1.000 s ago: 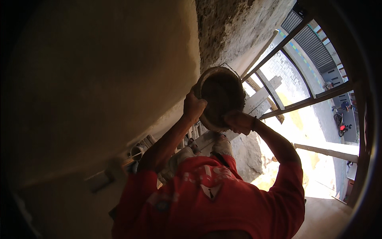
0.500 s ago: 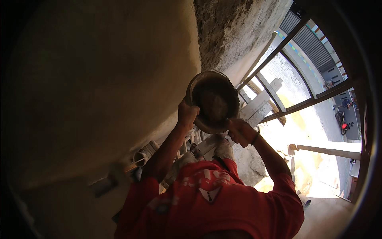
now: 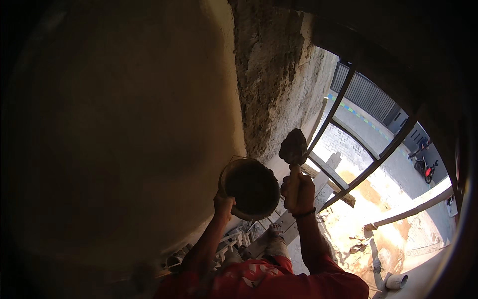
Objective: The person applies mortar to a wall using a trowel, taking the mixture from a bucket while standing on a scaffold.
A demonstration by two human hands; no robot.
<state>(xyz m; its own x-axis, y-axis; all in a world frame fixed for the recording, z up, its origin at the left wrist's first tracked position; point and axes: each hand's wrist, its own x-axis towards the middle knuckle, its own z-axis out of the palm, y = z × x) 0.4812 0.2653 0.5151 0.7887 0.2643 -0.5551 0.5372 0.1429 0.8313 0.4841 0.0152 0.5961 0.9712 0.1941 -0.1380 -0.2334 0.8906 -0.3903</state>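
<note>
Trowel (image 3: pixel 295 174) raised in your closed right hand (image 3: pixel 300 194), bucket (image 3: pixel 225 182) gripped at its rim by your left hand (image 3: pixel 224 206).
Dark mortar (image 3: pixel 293 145) tops the trowel, just right of the bucket; beyond stand a rough wall (image 3: pixel 269 74) and a motorbike (image 3: pixel 425 170).

L hand (image 3: pixel 223 206) partly hidden by bucket (image 3: pixel 223 181), shirt (image 3: pixel 284 284) cut @ btm.

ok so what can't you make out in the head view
In the head view:
Bucket: shadow hides its contents.
Left hand: most fingers hidden behind the bucket.
Trowel: blade hidden by the dark lump.
Motorbike: too small for detail.
Shirt: cut off by the lower edge.
</note>
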